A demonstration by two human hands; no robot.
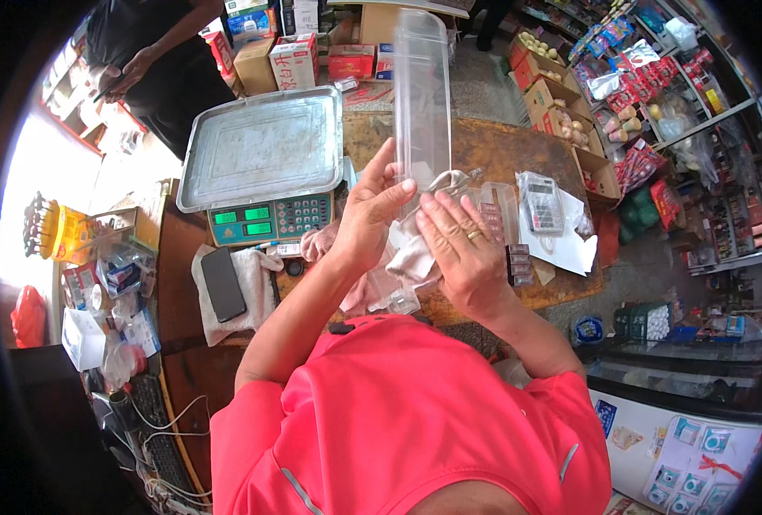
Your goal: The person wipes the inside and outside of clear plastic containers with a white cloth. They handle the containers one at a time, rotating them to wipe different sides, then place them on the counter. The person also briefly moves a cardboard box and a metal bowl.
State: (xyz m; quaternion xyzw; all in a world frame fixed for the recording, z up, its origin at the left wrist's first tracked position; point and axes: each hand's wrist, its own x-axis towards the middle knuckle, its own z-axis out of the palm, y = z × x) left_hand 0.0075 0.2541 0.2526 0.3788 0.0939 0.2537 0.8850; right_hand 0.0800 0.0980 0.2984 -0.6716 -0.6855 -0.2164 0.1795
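Observation:
My left hand (374, 209) grips a long clear plastic container (423, 96) near its lower end, thumb in front. The container points away from me over the wooden table. Fingers straight, my right hand (464, 248) presses a whitish cloth (413, 257) against the container's near end; a ring is on one finger. Part of the cloth and that end are hidden behind the hand. Under and beside my hands are another clear plastic container (503, 203), small dark stacked packs (519, 264) and a pinkish cloth (358, 293).
A digital scale (259, 151) with a metal pan stands left on the table (497, 145). A phone (223, 283) lies on a towel. A wrapped calculator (540, 203) rests on white paper at right. A person (156, 64) stands far left; produce cartons (548, 93) line the right.

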